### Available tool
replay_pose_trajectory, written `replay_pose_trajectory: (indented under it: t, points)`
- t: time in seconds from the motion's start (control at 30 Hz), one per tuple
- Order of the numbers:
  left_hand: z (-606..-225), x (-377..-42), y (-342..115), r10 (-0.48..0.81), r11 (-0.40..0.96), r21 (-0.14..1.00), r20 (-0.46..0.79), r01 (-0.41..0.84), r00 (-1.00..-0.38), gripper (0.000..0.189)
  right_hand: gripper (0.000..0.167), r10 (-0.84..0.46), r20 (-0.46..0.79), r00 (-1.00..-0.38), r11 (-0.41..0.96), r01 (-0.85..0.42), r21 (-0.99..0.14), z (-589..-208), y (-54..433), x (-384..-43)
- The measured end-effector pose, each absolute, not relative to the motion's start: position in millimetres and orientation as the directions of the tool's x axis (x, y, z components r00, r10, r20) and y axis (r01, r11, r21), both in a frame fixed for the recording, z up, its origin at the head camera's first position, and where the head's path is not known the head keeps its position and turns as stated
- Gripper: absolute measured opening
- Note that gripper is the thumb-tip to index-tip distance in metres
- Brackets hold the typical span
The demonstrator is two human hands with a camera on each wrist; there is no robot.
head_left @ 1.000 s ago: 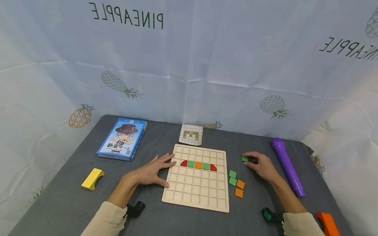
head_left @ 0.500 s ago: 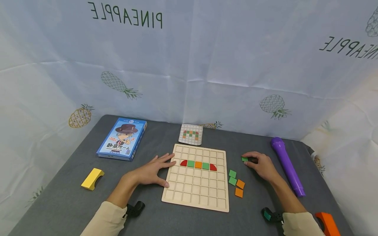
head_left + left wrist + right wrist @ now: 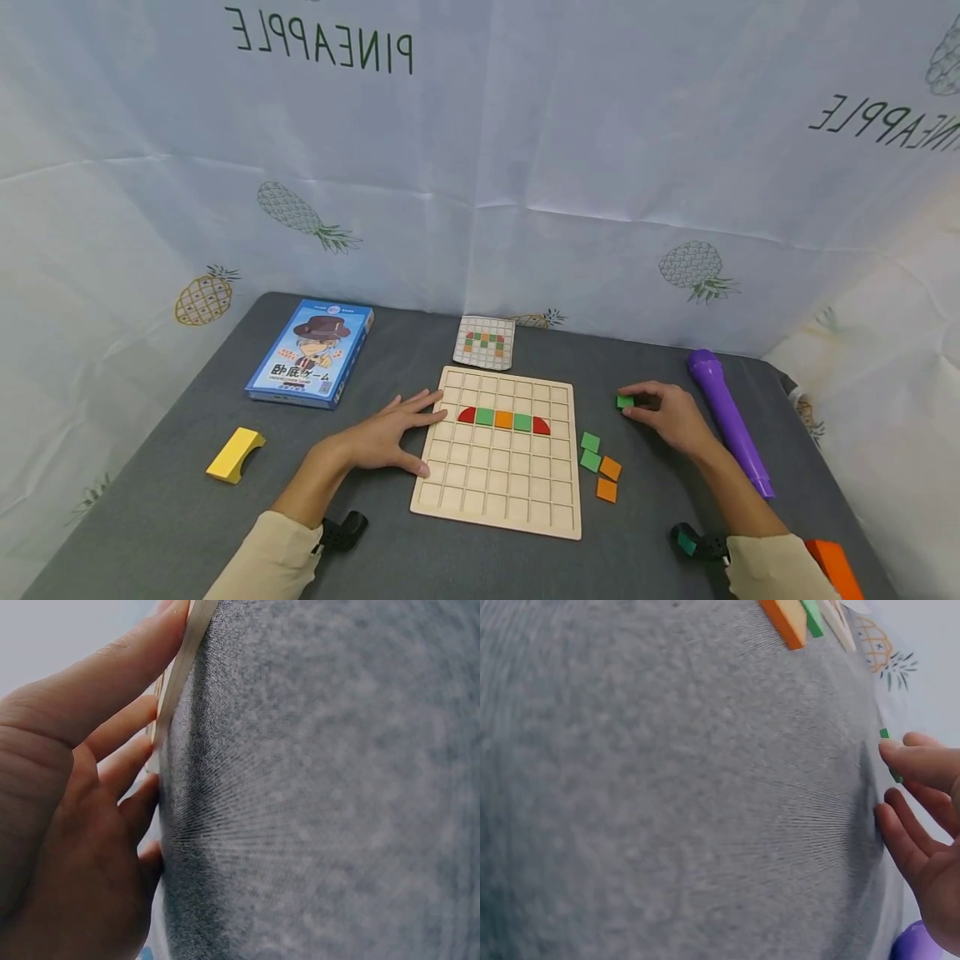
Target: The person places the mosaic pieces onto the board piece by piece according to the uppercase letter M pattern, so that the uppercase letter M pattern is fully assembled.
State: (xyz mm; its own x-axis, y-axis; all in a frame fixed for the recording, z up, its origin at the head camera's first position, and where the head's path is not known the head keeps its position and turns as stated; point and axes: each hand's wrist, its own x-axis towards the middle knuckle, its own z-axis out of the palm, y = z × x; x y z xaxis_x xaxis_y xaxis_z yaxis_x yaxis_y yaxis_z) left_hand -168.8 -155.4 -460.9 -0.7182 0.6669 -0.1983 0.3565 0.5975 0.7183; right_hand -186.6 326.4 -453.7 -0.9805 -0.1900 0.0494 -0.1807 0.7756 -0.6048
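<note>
My left hand (image 3: 386, 435) rests with spread fingers on the left edge of a pale wooden grid board (image 3: 491, 483); the left wrist view shows thumb and fingertips at the board's edge (image 3: 176, 690). One row of the board holds a red quarter-round piece (image 3: 467, 415) at each end, with green squares and an orange square (image 3: 503, 420) between. Right of the board, my right hand (image 3: 667, 414) pinches a green square tile (image 3: 625, 402) between thumb and finger. In the right wrist view that tile (image 3: 886, 733) shows edge-on, the other fingers touching the dark cloth.
Two green tiles (image 3: 590, 450) and two orange tiles (image 3: 608, 479) lie beside the board's right edge. A pattern card (image 3: 484, 342) stands behind it. Farther out are a blue game box (image 3: 309, 354), a yellow arch block (image 3: 236, 455), a purple microphone (image 3: 731, 425) and an orange block (image 3: 834, 568).
My right hand has shifted slightly right with the green tile, which now shows more between the fingertips. The left hand and board have stayed put.
</note>
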Motion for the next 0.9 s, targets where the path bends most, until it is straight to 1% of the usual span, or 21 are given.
replay_pose_trajectory:
  t: [0.23, 0.53, 0.7, 0.9]
  points:
    - [-462.3, -168.4, -157.3, 0.669, 0.587, 0.722, -0.179, 0.366, -0.721, 0.091, 0.027, -0.177, 0.096, -0.980, 0.784, -0.199, -0.588, -451.2, 322.5, -186.8]
    - [-461.6, -168.0, -156.7, 0.673, 0.586, 0.724, -0.184, 0.364, -0.717, 0.091, 0.021, -0.221, 0.131, -0.966, 0.761, -0.255, -0.597, -453.8, 304.1, -180.8]
    - [-461.1, -168.1, -156.3, 0.675, 0.585, 0.722, -0.183, 0.369, -0.714, 0.090, 0.021, -0.231, 0.134, -0.964, 0.742, -0.264, -0.616, -453.7, 288.8, -177.0]
    - [-461.7, -168.5, -156.4, 0.675, 0.588, 0.718, -0.181, 0.373, -0.715, 0.091, 0.023, -0.252, 0.103, -0.962, 0.707, -0.256, -0.659, -451.3, 270.7, -174.1]
